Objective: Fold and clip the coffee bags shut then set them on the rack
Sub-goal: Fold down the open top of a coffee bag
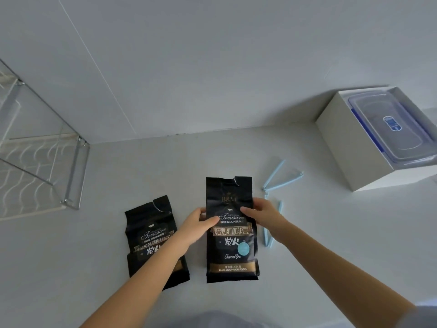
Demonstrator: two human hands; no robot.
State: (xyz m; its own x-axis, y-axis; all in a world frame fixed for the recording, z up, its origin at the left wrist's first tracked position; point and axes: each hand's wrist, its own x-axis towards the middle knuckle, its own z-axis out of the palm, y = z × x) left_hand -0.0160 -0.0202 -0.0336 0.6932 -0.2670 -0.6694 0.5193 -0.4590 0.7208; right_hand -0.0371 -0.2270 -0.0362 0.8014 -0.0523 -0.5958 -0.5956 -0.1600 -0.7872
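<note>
Far left of the grip, wire rack (71,166) on the counter. Just left of it, second coffee bag (151,235) lying flat, torn top unfolded, partly under the forearm. Left hand (196,226) stretched forward, thumb on the front and fingers curled behind the left edge of the held coffee bag (230,245). Right hand (262,215) mirrored, pinching the right edge. Black with gold lettering, upright, top torn and unfolded. Just right of the grip, closed clip (269,240); beyond, open clip (281,178), pale blue.

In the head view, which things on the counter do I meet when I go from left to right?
wire rack → lying coffee bag → held coffee bag → open blue clip → white box
</note>
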